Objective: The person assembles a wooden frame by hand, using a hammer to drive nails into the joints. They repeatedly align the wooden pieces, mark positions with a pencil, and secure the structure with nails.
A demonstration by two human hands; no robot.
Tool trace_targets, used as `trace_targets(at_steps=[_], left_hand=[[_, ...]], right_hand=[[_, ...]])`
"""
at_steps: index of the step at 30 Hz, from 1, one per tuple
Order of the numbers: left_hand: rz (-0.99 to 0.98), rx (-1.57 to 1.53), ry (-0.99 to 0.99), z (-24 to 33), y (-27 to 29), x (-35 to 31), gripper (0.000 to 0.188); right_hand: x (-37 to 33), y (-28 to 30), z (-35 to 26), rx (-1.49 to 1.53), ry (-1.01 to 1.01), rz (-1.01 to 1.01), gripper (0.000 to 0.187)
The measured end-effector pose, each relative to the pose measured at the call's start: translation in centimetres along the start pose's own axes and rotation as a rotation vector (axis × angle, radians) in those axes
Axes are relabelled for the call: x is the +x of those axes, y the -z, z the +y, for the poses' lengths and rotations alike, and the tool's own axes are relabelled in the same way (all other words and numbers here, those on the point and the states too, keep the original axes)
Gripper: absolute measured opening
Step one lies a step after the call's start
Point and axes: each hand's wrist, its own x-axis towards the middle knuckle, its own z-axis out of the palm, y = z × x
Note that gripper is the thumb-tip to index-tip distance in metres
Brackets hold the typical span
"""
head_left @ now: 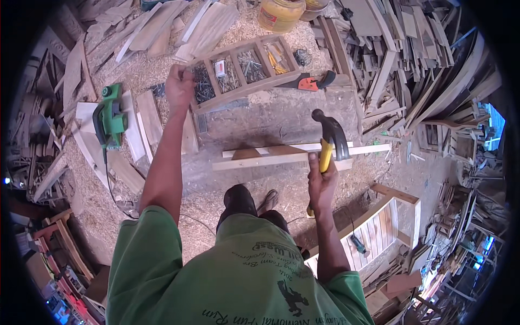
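My right hand point(323, 187) is wrapped round the yellow handle of a claw hammer point(331, 135), its dark head raised over two wooden strips point(260, 161) lying on the worktable. My left hand point(180, 89) is at the left end of a wooden nail box point(216, 103), its fingers curled together next to the leftmost compartment. Whatever those fingers may hold is too small to make out. Dark nails point(203, 84) fill that compartment; other compartments hold lighter nails, a small white packet point(220, 68) and yellow pieces point(277, 60).
Right of the box lies a handsaw point(309, 83) with an orange-black handle. A green power planer point(112, 116) rests on boards at the left, its cord trailing down. A yellow tub point(279, 15) stands beyond. A slatted wooden frame point(379, 230) and scrap wood piles point(379, 43) are at right.
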Motion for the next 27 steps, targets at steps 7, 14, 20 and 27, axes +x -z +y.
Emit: trace_targets(at_steps=[7,14,20,27], left_hand=[[-0.005,-0.262,0.009,13.6,-0.4,-15.1,0.009],[-0.178,-0.366,-0.07,11.8,-6.9,-29.8,0.009],[-0.247,0.087,-0.291,12.3,-7.8,-30.3,0.014],[-0.241,0.228,-0.336,12.2,-8.0,-29.7,0.017]], right_hand=[[0.8,0.4,1.8,-0.121,0.126,0.018,0.048],[0.9,0.0,2.8,-0.072,0.229,-0.002,0.061],[1.7,1.7,2.6,-0.11,0.304,-0.042,0.062],[-6.0,7.1,-1.2,-0.043,0.399,-0.205,0.066]])
